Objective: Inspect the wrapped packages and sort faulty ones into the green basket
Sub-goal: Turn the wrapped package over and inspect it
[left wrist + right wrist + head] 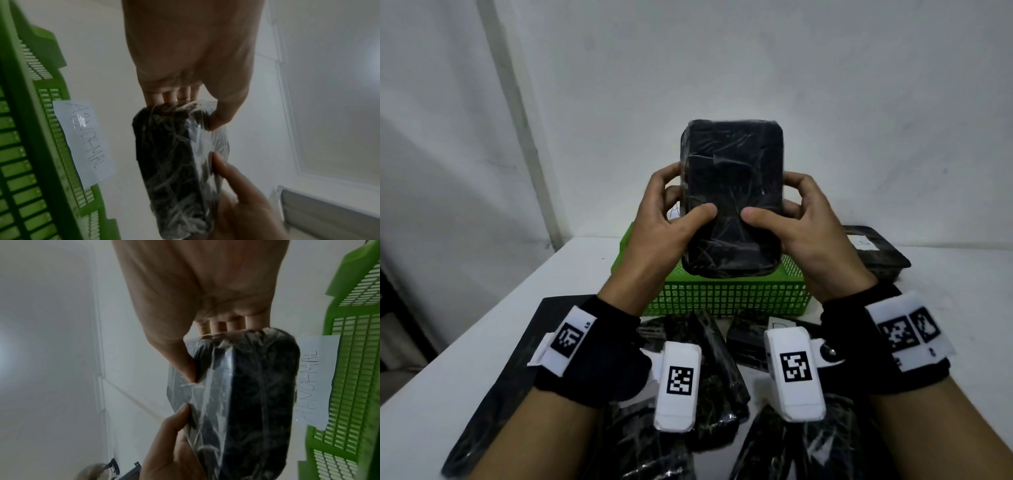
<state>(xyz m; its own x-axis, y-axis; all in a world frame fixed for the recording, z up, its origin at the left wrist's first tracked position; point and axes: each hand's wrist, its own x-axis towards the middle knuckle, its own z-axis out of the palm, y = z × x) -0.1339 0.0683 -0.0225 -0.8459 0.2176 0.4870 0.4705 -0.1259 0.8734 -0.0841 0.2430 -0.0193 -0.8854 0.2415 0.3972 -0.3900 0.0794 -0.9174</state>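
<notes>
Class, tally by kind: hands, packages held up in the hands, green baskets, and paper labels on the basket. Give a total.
hands: 2, the left hand and the right hand
package held up: 1
green basket: 1
paper label on the basket: 1
total: 5

Black wrapped pkg (732, 195) in both-hand grip, left hand (671, 233) & right hand (798, 233), above green basket (729, 298).
</notes>
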